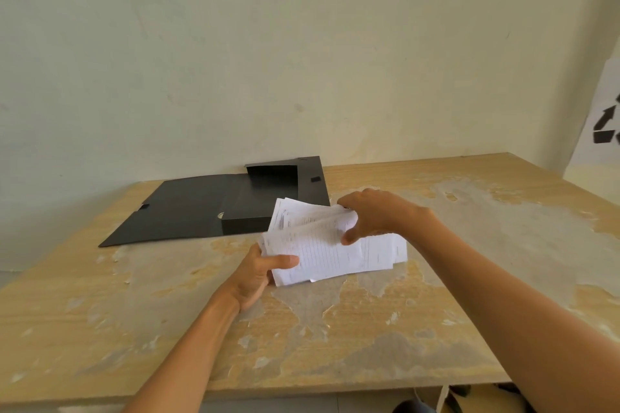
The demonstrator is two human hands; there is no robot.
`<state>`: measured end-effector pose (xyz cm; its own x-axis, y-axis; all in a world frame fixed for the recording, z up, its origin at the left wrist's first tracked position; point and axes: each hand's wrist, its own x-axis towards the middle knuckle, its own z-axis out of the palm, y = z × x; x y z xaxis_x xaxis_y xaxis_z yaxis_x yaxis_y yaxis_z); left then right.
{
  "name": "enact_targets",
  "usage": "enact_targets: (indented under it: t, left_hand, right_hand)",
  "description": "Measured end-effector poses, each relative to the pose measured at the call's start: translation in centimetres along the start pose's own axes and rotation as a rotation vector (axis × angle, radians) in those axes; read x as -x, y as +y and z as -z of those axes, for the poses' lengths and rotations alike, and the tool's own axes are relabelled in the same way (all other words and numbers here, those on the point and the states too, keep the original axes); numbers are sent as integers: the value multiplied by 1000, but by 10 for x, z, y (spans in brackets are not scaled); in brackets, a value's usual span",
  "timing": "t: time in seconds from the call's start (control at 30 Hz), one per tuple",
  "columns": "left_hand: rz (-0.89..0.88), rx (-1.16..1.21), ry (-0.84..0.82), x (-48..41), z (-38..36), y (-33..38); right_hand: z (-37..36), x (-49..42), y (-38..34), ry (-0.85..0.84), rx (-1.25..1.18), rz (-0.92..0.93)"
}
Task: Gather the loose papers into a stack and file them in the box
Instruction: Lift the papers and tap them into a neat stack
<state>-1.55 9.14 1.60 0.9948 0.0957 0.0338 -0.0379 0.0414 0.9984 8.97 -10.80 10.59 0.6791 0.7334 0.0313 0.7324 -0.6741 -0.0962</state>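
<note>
The wall [302, 43] behind is pale, plain and a little stained, and at its right side hangs a white sheet with black marks [600, 117]. In front of it stands the wooden table [335, 329], wide and flat, with the yellow surface worn off in many grey, rough patches. On the far part of the table lies the box [235, 201], black and matte, made of thin stiff board; it is open, its flat lid spread out to the left, and the shallow rectangular tray at the right shows only its dark inside, with no paper seen in it. Just in front of the box, touching its near edge in the view, are the papers [328, 255], white thin sheets with printed lines, fanned and not yet even, the lower ones resting on the table. The right hand [375, 214] grips the upper sheets at their right edge, thumb below and fingers curled above. The left hand [258, 271] holds the left lower corner of the bundle, thumb pressed on top.
</note>
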Motion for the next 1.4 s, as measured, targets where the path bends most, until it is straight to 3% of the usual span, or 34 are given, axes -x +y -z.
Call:
enact_targets:
  t: [0.2,0.43,0.67,0.8,0.97,1.27,1.4]
  left_hand:
    - [-19,-297,-76,-5,3,14]
    - [-51,-207,33,-7,6,8]
    - [-109,-91,159,-5,9,-1]
    - [-102,-162,64,-8,3,6]
    - [-124,-128,142,-10,3,1]
    - [-86,-168,65,-7,-6,2]
    - [-60,-196,69,-9,-3,5]
  right_hand:
    - [-2,0,-1,34,-40,14]
    - [-5,0,1,80,-53,32]
    - [-7,-1,-6,119,175,138]
    - [-10,-8,-11,171,226,198]
    - [-16,-8,-13,192,214,208]
    - [-26,-4,-6,281,232,158]
    - [-24,4,6,311,73,106]
